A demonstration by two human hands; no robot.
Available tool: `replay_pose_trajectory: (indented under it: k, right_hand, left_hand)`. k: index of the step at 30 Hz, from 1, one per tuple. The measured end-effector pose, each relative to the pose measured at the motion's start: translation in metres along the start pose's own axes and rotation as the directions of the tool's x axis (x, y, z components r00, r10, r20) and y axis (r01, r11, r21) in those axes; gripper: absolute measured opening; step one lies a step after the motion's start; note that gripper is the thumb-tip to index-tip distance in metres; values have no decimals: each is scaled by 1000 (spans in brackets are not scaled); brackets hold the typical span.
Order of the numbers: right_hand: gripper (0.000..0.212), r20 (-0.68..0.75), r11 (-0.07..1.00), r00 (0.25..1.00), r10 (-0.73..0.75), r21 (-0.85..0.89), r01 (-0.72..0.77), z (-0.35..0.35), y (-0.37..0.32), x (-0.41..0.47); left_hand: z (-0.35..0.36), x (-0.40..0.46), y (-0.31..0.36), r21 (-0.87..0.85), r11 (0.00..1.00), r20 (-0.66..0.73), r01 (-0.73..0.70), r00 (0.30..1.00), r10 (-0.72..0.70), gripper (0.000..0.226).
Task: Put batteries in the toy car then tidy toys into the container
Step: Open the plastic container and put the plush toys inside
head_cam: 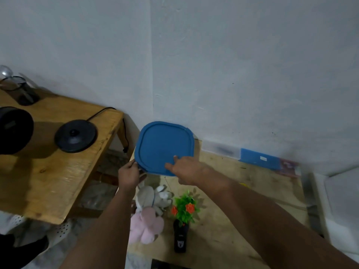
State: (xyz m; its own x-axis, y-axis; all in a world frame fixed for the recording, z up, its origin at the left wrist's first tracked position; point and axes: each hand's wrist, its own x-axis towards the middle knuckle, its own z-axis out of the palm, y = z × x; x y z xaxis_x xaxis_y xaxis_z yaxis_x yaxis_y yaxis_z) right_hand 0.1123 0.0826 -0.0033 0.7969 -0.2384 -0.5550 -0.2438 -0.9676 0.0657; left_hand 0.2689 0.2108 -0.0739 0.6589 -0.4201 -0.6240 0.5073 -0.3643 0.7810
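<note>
The blue lid (164, 147) is square with rounded corners and sits tilted toward the camera at the far left corner of the light wooden desk (242, 191), close to the white wall (252, 65). The container under it is hidden by the lid and the hands.

The left hand (129, 174) is at the lid's lower left edge. Its fingers (134, 164) curl round that edge; how much of the rim or of the hidden container they enclose cannot be told. The right hand (187, 169) lies on the lid's lower right part, with its fingers pressed on the top surface and the thumb pointing left along the near edge. These fingers are mostly extended, not wrapped round anything.

Nearer the camera on the desk, between the forearms, lie a white plush toy (155, 197) and, touching it on the near side, a pink plush toy (145, 226). Just right of them stands a small artificial plant (185, 207) with green leaves and orange flowers in a dark pot. A dark oblong object (180, 241) lies at its base; its type cannot be told. The toy car is not identifiable.

A second wooden desk (58, 171) at left carries a black round kettle base (75, 135) with its cord, and a black cylindrical item (13, 130).
</note>
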Motion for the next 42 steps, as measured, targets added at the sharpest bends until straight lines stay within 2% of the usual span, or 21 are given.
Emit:
replay_pose_trajectory:
  k: [8,13,17,19,21,24,25,27,30,32,35,37,40,42]
  right_hand:
    - [46,-67,999,998,-19,32,21,-28,6,-9]
    - [42,-181,997,983,-9,67,22,-51,4,-9]
    - [37,-251,996,966,58,83,-38,-59,9,-18]
    - [31,-314,988,940,130,121,-97,-58,14,-27]
    - [26,-424,965,871,249,187,-185,-53,22,-38]
    - [31,-650,916,646,400,309,-256,-39,38,-59]
    - [35,-683,894,577,448,362,-265,-35,42,-68]
    - [40,-664,811,470,581,519,-270,-25,48,-90]
    - [41,-520,597,325,790,772,-219,3,55,-121]
    - [43,-427,473,268,864,870,-138,27,54,-135]
    - [44,-261,290,249,933,953,-89,68,48,-143]
    - [43,-84,110,247,965,989,-95,92,45,-142]
    - [41,194,-190,261,946,981,-39,113,40,-132]
    - [41,298,-302,281,912,953,-29,116,35,-126]
  left_hand:
    - [-3,2,-6,-57,997,51,61,997,-58,33]
    - [-5,10,-3,-128,987,33,98,995,-94,32]
    - [-3,9,-5,-112,992,16,56,998,-55,52]
    - [-3,9,-4,-91,994,-8,55,998,-56,53]
    - [-3,9,-2,-56,997,-23,55,998,-56,50]
    - [-3,8,1,-2,998,-24,67,997,-67,48]
    - [-3,9,1,13,998,-22,69,997,-69,48]
    - [-4,11,1,32,997,-20,77,997,-77,47]
    - [-1,9,2,64,994,-28,92,996,-90,49]
    - [0,9,1,93,991,-41,98,995,-95,49]
    - [3,9,-1,116,988,-54,100,994,-94,49]
    - [5,8,-2,114,988,-54,100,994,-95,50]
    - [5,6,-3,111,989,-43,103,994,-98,49]
    - [3,6,-3,118,988,-40,104,994,-100,48]
